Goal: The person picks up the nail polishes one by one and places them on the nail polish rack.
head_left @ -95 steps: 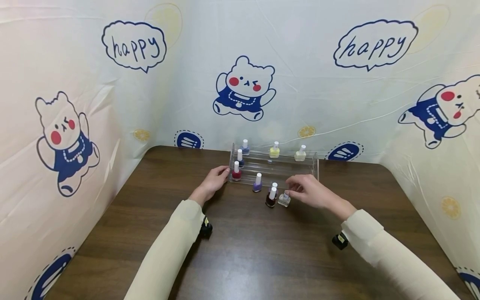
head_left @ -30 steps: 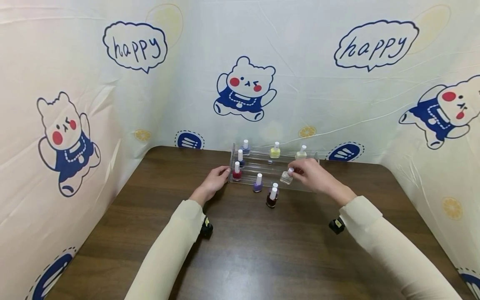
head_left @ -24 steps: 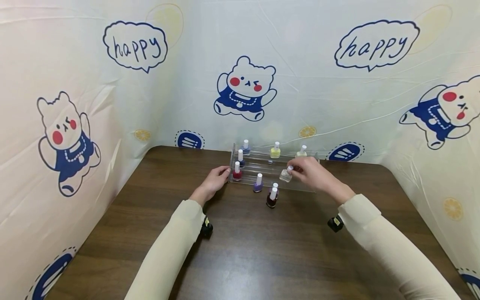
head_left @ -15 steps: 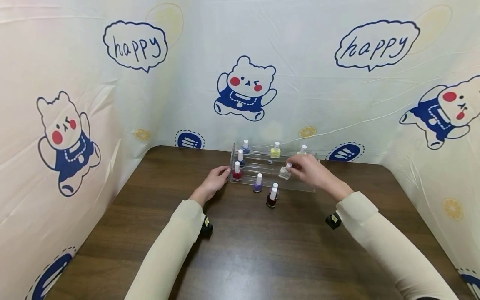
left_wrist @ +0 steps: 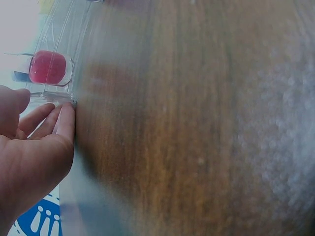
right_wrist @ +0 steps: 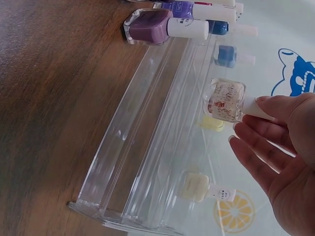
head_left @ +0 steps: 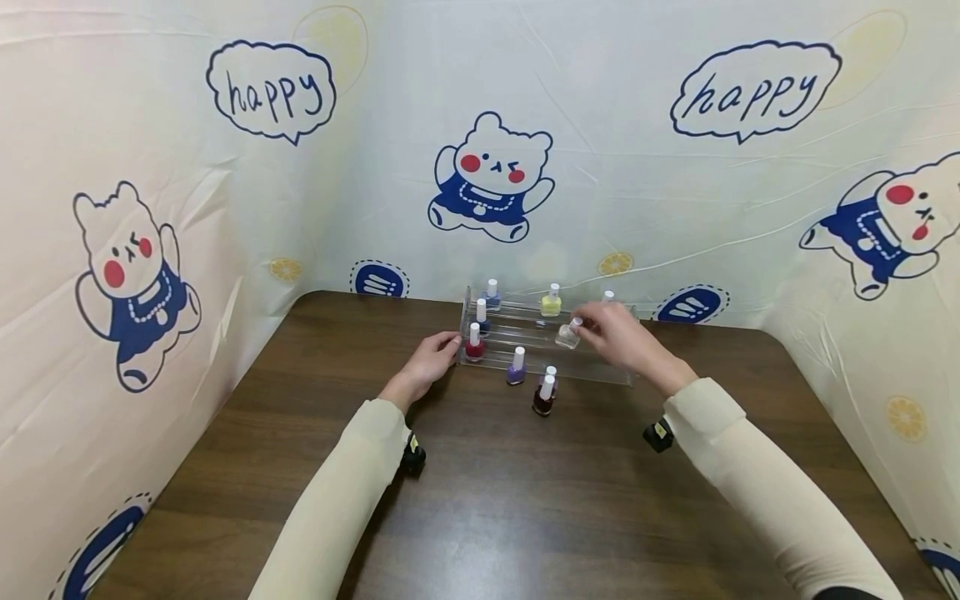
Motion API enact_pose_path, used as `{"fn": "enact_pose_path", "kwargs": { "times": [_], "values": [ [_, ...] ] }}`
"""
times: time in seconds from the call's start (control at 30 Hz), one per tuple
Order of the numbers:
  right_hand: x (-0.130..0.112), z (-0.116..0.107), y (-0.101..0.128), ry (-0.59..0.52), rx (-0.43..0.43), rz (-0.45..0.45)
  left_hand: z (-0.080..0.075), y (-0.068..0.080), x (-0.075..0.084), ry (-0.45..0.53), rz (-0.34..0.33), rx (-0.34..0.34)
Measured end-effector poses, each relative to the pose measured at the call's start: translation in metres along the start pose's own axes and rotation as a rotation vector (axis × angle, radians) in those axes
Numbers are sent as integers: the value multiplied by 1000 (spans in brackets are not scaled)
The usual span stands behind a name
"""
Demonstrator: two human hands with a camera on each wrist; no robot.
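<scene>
A clear tiered acrylic rack stands at the back of the table. My right hand pinches a clear glitter nail polish bottle by its white cap, holding it at the rack's middle step; the right wrist view shows the same bottle slightly tilted against the rack. My left hand rests with straight fingers against the rack's left end, beside a red bottle on the lowest step. On the rack also stand blue, lavender, yellow and cream bottles.
On the dark wooden table before the rack stand a purple bottle and a dark red bottle, with another bottle right behind it. A printed cartoon curtain closes the back and both sides.
My right hand picked the clear bottle up from the table in front of the rack and carried it up and back to the middle step. The left hand has not moved.
</scene>
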State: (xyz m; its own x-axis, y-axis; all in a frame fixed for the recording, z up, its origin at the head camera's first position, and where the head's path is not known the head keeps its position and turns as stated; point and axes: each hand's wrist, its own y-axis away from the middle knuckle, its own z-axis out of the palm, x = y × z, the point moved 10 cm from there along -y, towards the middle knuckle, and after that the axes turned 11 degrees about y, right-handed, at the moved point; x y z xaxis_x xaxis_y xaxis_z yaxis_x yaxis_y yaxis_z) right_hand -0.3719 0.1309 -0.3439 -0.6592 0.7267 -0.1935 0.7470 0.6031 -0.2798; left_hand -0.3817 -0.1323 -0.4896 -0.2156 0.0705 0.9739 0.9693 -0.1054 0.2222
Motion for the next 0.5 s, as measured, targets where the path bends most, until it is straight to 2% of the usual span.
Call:
{"fn": "enact_pose_path", "kwargs": {
  "times": [0.5],
  "values": [
    [6,7,-15,-2,-24,84,0,1,0,2,-2,1]
  ]
}}
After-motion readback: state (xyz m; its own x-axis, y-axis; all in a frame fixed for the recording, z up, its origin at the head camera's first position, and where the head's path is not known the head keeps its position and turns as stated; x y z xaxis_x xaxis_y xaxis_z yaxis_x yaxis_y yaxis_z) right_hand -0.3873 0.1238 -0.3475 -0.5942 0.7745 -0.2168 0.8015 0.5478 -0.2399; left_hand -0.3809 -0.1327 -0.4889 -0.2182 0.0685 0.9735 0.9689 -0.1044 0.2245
